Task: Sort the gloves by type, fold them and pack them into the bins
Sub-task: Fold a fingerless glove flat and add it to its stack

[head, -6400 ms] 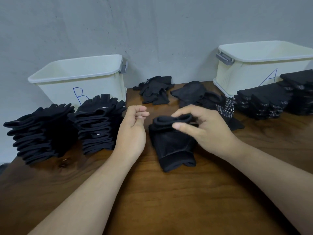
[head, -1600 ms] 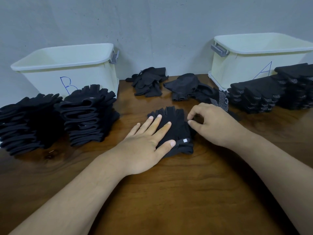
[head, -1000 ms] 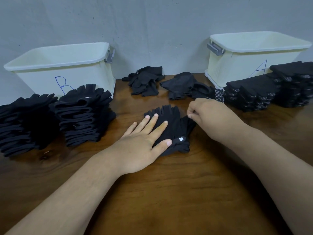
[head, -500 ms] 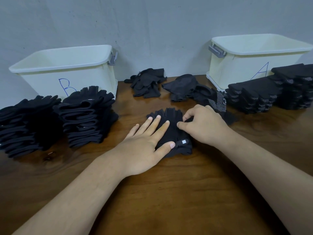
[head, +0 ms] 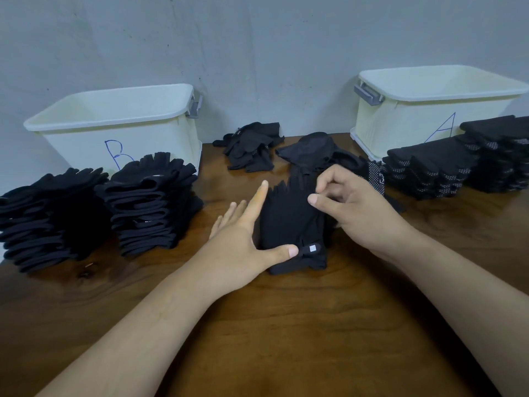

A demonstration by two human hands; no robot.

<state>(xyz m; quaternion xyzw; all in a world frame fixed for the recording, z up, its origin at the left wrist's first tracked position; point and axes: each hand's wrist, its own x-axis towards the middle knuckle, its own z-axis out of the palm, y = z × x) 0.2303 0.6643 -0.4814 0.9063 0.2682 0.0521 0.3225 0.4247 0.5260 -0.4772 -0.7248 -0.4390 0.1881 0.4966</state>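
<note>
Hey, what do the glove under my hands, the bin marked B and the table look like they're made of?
Glove: likely matte black knit fabric; it creases softly and carries a sewn tag. Bin B: cream plastic, smooth moulded rim. Table: dark wood or wood-look veneer, grain visible, slight sheen; which is unclear.

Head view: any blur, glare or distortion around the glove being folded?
Head view: wide-angle bending splays bin A and bin B outward near the edges. Head view: soft, dim light, no harsh glare on the table. Head view: no motion blur, but the black glove hides its folds; only its tag stands out.
</note>
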